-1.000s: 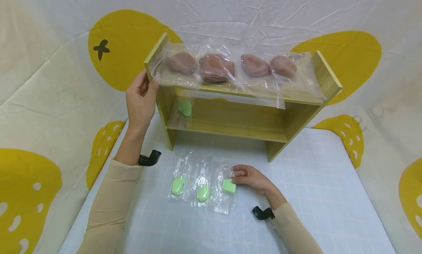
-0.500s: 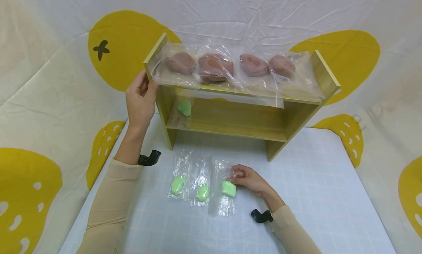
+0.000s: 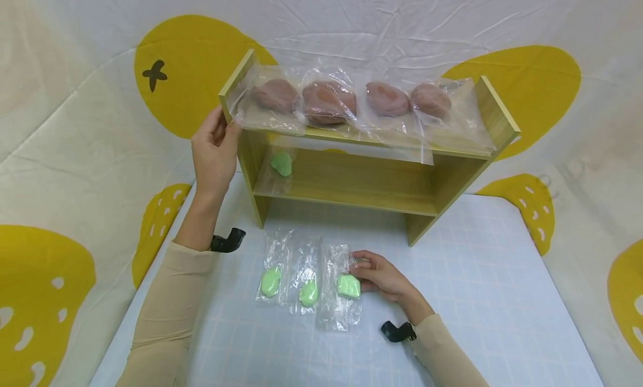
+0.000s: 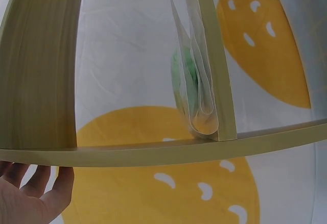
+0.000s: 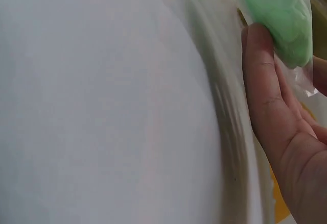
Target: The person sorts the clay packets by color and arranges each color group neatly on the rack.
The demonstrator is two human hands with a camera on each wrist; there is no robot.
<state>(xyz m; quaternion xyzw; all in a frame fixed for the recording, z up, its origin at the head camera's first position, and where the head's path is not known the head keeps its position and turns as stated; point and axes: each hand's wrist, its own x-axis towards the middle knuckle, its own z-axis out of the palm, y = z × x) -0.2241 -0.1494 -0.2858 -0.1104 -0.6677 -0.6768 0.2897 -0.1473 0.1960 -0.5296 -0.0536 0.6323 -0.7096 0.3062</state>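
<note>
At the upper left of a small wooden shelf (image 3: 346, 189), my left hand (image 3: 215, 155) grips the edge of its side panel. In the left wrist view, the fingertips (image 4: 64, 180) meet that panel's edge. My right hand (image 3: 384, 275) holds the right edge of a clear plastic bag (image 3: 334, 314) on the table. Inside this bag lies a squarish light green lump (image 3: 349, 286), right at my thumb. The right wrist view shows the green lump (image 5: 286, 22) through the plastic beside my finger. Two more bags, with oval green lumps (image 3: 271, 282), lie to its left.
Several bagged reddish-brown lumps (image 3: 329, 102) line the shelf's top board. One bagged green piece (image 3: 282, 164) sits at the left end of the lower board. A pale checked cloth (image 3: 482, 286) covers the table. Printed curtains hang behind and at both sides.
My right hand has shifted slightly left with the bag's edge, and the squarish lump has turned and moved a little down. The left hand stays on the shelf panel.
</note>
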